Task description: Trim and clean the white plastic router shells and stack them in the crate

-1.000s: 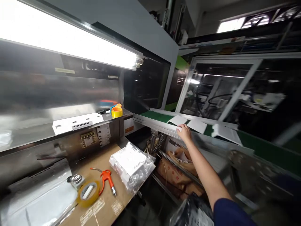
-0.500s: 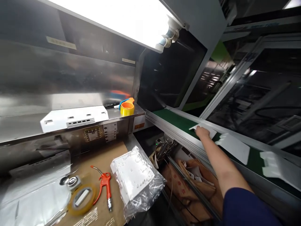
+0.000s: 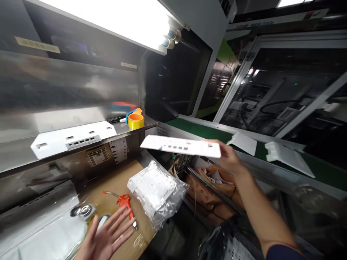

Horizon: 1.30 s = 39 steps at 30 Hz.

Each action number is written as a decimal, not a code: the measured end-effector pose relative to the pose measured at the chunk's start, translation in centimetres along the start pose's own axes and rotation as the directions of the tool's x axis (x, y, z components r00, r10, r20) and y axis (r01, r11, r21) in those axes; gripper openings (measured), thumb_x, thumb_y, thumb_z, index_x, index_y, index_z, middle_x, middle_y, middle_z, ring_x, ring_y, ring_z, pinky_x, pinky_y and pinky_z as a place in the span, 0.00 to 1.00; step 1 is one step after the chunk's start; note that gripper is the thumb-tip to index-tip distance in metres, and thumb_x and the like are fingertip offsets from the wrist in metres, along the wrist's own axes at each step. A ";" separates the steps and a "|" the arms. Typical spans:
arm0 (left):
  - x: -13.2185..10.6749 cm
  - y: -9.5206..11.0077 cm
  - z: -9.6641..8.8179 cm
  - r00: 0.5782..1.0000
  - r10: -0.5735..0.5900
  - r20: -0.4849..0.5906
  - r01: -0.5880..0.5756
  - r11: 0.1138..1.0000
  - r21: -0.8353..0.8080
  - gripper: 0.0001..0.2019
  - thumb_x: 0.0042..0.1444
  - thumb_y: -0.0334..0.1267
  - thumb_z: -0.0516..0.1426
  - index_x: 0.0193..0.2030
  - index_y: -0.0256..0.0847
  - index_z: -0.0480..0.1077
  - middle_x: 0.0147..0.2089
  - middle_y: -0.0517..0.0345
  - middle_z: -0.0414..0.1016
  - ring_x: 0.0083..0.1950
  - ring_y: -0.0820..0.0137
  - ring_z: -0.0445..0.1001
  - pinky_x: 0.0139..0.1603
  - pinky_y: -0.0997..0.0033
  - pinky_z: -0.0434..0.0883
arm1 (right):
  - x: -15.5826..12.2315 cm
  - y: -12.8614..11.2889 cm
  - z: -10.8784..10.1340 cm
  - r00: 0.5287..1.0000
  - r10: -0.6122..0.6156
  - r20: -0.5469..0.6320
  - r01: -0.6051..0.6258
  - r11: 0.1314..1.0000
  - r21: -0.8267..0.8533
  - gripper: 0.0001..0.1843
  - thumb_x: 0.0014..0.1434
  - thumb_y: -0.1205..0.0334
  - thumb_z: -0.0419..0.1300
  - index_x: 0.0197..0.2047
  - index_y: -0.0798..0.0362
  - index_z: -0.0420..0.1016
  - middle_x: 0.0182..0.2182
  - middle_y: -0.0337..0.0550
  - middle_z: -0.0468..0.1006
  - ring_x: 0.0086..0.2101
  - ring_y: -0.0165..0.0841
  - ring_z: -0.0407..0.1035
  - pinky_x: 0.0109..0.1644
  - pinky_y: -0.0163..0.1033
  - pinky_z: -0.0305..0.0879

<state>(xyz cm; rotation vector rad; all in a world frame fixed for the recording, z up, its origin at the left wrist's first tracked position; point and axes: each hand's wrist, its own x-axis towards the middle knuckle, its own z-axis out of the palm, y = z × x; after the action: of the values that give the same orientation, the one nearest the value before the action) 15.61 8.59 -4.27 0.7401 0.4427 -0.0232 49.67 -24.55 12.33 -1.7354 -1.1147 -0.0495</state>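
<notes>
In my right hand (image 3: 228,156) is a white plastic housing panel (image 3: 180,146) with a row of small port cut-outs, gripped at its right end. It hangs in the air between the bench and the conveyor. My left hand (image 3: 107,233) is spread flat, palm up and empty, over the cardboard-covered bench (image 3: 139,240). Partly behind its fingers lie a red air blow gun (image 3: 124,201) and a roll of tape (image 3: 104,216). Just past them, a white plastic part (image 3: 151,186) sits in a clear plastic bag (image 3: 173,202).
A green conveyor (image 3: 189,130) carries white panels (image 3: 288,159) on the right. On the steel shelf (image 3: 148,126) rest a similar white panel (image 3: 76,139) and a yellow tape roll (image 3: 136,121). Brown paper bags (image 3: 208,195) stand below, between bench and conveyor.
My right hand has lifted a white panel off the conveyor and brought it left towards the bench. My left hand has come into view, open. The head view has turned to the right.
</notes>
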 end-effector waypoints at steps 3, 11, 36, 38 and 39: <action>-0.1 2.3 2.1 0.972 -0.047 0.229 0.119 0.943 -0.310 0.51 0.60 0.70 0.51 0.77 0.29 0.50 0.71 0.25 0.61 0.71 0.31 0.60 0.67 0.23 0.58 | -1.9 -3.4 9.0 0.917 -0.132 0.376 0.052 0.975 0.214 0.22 0.71 0.49 0.58 0.62 0.48 0.76 0.60 0.48 0.78 0.59 0.41 0.73 0.64 0.48 0.71; -8.5 4.7 0.9 0.981 0.178 -0.074 -0.184 0.756 -0.628 0.34 0.71 0.50 0.49 0.77 0.35 0.49 0.59 0.34 0.78 0.60 0.44 0.77 0.55 0.40 0.77 | -4.0 -5.0 21.3 0.886 -0.276 0.372 0.160 0.936 0.314 0.16 0.72 0.57 0.56 0.59 0.42 0.79 0.56 0.39 0.82 0.56 0.37 0.76 0.64 0.45 0.72; -19.1 0.6 1.0 0.708 0.343 -0.617 -0.666 0.615 -0.422 0.19 0.68 0.45 0.52 0.52 0.34 0.77 0.44 0.47 0.86 0.49 0.52 0.84 0.50 0.49 0.81 | -6.0 -3.9 35.2 0.852 -0.228 0.472 0.017 0.912 0.410 0.21 0.68 0.60 0.61 0.63 0.39 0.76 0.64 0.39 0.74 0.63 0.43 0.69 0.71 0.53 0.64; -18.8 0.2 0.7 0.643 0.422 -0.639 -0.729 0.594 -0.340 0.20 0.63 0.40 0.54 0.58 0.35 0.75 0.46 0.47 0.85 0.56 0.50 0.81 0.61 0.44 0.75 | -6.0 -4.0 35.3 0.887 -0.075 0.456 -0.104 0.929 0.354 0.23 0.67 0.56 0.62 0.64 0.39 0.74 0.64 0.40 0.74 0.64 0.44 0.69 0.71 0.54 0.63; -18.8 -0.1 0.6 0.618 0.471 -0.629 -0.754 0.581 -0.307 0.23 0.61 0.40 0.55 0.62 0.36 0.73 0.48 0.47 0.85 0.59 0.49 0.79 0.65 0.43 0.71 | -6.0 -4.0 35.3 0.894 0.016 0.448 -0.195 0.914 0.356 0.23 0.68 0.54 0.62 0.65 0.40 0.74 0.62 0.41 0.76 0.62 0.44 0.70 0.70 0.54 0.65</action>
<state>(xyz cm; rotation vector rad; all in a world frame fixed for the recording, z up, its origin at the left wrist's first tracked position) -1.20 5.63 3.57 0.2712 0.6019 0.9911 27.74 -1.44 -4.50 -1.4683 -1.2420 0.6266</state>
